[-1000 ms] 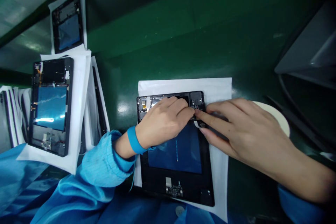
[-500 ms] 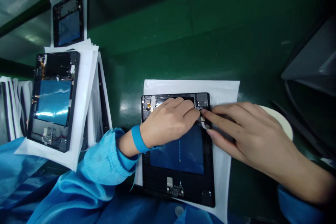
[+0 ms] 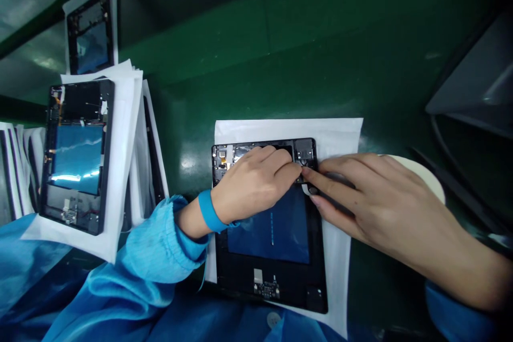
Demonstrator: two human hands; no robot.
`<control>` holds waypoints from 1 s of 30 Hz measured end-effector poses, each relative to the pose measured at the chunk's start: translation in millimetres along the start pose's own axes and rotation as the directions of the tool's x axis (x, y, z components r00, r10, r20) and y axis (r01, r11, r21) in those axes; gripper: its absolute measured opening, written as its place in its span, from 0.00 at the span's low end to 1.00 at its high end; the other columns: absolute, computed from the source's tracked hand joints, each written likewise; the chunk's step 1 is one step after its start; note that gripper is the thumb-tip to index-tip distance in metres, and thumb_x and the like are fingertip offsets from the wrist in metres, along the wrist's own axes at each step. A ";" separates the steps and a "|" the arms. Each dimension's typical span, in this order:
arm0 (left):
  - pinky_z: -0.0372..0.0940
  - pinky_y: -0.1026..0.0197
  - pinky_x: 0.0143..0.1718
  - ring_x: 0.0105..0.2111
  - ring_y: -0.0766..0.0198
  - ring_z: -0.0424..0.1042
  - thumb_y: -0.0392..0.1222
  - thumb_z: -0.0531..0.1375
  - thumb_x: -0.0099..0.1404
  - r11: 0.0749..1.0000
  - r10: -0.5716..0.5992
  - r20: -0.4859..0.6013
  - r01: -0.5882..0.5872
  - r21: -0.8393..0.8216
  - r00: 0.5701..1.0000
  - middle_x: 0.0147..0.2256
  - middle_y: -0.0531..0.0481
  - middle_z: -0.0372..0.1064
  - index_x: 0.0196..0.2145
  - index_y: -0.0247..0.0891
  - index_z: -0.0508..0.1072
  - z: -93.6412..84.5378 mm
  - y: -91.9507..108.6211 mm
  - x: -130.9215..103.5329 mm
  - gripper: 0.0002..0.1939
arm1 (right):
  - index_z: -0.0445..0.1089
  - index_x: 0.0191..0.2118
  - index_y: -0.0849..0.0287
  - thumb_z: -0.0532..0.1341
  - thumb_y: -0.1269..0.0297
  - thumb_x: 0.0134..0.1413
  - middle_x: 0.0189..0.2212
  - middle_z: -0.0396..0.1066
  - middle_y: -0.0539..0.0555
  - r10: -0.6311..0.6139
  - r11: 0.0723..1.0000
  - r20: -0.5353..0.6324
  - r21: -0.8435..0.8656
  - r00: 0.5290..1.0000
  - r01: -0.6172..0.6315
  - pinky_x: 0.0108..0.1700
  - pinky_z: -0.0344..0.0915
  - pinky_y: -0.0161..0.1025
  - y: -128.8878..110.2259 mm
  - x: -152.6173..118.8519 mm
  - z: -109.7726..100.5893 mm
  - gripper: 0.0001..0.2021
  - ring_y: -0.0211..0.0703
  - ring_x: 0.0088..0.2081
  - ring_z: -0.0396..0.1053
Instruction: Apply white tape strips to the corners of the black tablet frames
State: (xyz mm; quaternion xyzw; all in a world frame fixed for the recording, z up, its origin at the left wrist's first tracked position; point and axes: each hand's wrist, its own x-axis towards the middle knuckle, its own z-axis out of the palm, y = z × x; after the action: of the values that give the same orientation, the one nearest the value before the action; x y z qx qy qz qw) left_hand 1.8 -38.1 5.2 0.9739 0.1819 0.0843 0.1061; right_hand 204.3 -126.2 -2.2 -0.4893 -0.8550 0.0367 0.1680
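An opened tablet (image 3: 268, 248) lies on a white sheet in front of me, with a blue-filmed battery area in its middle and a small circuit board (image 3: 266, 287) near its lower edge. My left hand (image 3: 256, 179), wearing a blue wristband (image 3: 210, 211), is closed in a pinch at the tablet's upper right corner. Whatever its fingertips hold is hidden. My right hand (image 3: 377, 203) reaches in from the right with fingers stretched out. Its index fingertip meets my left fingertips, and its thumb tip sits apart, beside a small dark round part (image 3: 313, 191) with a whitish strip.
On the left, another opened tablet (image 3: 78, 136) rests on stacked white sheets (image 3: 128, 117). Behind it leans a further tablet (image 3: 90, 32). More sheet-wrapped pieces (image 3: 18, 168) stand at the far left. A cream round object (image 3: 420, 176) is partly under my right hand, on the green table (image 3: 280, 75).
The view has shifted slightly, so most things appear a little further left. Both hands stay at the same corner, with only slight finger movement around the small round part.
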 end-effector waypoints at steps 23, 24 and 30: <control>0.69 0.54 0.41 0.46 0.52 0.72 0.32 0.51 0.73 0.981 0.114 -0.010 -0.111 0.158 0.993 0.44 0.39 0.72 0.40 0.28 0.76 -8.1 13.7 -12.9 0.13 | 0.71 0.43 0.63 0.65 0.71 0.55 0.36 0.77 0.57 0.152 0.986 -0.117 -0.054 0.981 -0.159 0.32 0.67 0.40 -6.4 12.7 -1.3 0.10 0.46 0.33 0.74; 0.69 0.54 0.41 0.46 0.52 0.72 0.32 0.51 0.73 0.981 0.112 -0.017 -0.108 0.160 0.994 0.43 0.39 0.73 0.40 0.28 0.76 -8.2 13.7 -13.0 0.13 | 0.71 0.43 0.62 0.65 0.70 0.55 0.36 0.77 0.56 0.145 0.986 -0.118 -0.065 0.982 -0.153 0.32 0.66 0.40 -7.1 13.2 -0.6 0.09 0.45 0.33 0.74; 0.69 0.54 0.41 0.45 0.53 0.72 0.31 0.51 0.73 0.983 0.109 -0.017 -0.105 0.153 0.994 0.43 0.39 0.72 0.41 0.29 0.76 -7.3 13.4 -14.4 0.13 | 0.73 0.41 0.63 0.67 0.71 0.53 0.34 0.76 0.55 0.084 0.991 -0.136 -0.092 0.987 -0.097 0.32 0.64 0.39 -7.5 12.1 1.4 0.08 0.43 0.31 0.71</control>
State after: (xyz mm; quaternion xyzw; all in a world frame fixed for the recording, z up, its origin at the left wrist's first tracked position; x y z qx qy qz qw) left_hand -8.4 -54.4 13.6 0.9864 0.1367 0.0879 0.0244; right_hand 192.0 -119.7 1.2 -0.5367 -0.8196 -0.0305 0.1981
